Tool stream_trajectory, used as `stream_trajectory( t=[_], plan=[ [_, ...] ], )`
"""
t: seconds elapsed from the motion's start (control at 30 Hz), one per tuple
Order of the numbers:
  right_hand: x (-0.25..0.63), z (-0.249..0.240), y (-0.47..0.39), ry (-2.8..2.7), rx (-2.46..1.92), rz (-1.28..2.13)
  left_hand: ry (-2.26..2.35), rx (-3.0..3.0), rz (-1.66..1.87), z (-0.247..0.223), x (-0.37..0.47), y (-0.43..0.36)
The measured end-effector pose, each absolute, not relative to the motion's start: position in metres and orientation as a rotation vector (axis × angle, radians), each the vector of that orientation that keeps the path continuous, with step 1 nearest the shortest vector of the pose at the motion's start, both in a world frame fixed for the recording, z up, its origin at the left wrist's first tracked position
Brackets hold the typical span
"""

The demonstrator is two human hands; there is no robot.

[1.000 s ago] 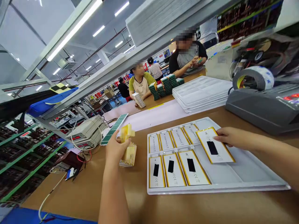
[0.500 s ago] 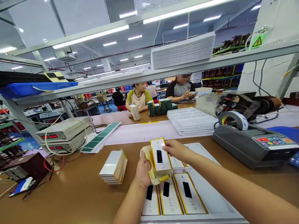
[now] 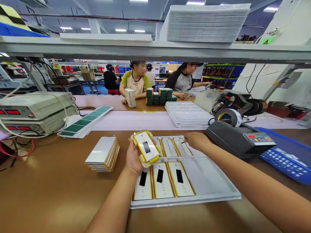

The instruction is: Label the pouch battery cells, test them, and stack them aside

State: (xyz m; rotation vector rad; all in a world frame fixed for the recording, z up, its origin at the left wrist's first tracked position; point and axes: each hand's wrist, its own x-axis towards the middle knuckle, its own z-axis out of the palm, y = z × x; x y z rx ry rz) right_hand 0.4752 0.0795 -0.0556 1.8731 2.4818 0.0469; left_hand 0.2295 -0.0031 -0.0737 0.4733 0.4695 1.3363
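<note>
My left hand (image 3: 134, 156) grips a pale yellow fixture (image 3: 145, 164), on which a white, yellow-edged battery pack (image 3: 151, 149) with a black strip rests at a tilt. To the right, my right hand (image 3: 196, 141) is closed, with a small dark piece at its fingertips, over the back of a white tray (image 3: 213, 181). Several similar packs lie in two rows in that tray; the front ones, such as the pack at right (image 3: 181, 186), bear black strips. A stack of packs (image 3: 102, 153) stands on the table left of my left hand.
A grey tape dispenser (image 3: 233, 139) and a blue basket (image 3: 286, 165) are at right. Stacked trays (image 3: 187, 115) lie behind. Power supplies (image 3: 36, 110) and a green-panelled strip (image 3: 85, 121) are at left. Two people sit opposite; a shelf (image 3: 145, 51) crosses above.
My right hand has left the battery pack and moved right, now with a small dark piece. My left hand still holds the fixture, lower and further left. The view has shifted and levelled.
</note>
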Motion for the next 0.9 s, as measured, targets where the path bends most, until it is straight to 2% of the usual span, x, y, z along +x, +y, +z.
stream_trajectory(
  t=[0.2, 0.4, 0.53, 0.73, 0.9],
  plan=[
    [0.478, -0.069, 0.082, 2.401, 1.851, 0.09, 0.533, 0.425, 1.335, -0.074, 0.23, -0.002],
    [0.487, -0.086, 0.096, 2.432, 1.892, -0.036, 0.546, 0.396, 1.33, -0.076, 0.227, 0.0],
    [0.503, -0.098, 0.112, 2.443, 1.984, -0.298, 0.542, 0.393, 1.321, -0.078, 0.228, 0.001],
    [0.5, -0.105, 0.113, 2.431, 2.061, -0.913, 0.571, 0.405, 1.328, -0.078, 0.23, 0.0],
    [0.472, -0.078, 0.107, 2.475, 2.105, -1.167, 0.55, 0.362, 1.298, -0.079, 0.229, -0.003]
  ],
)
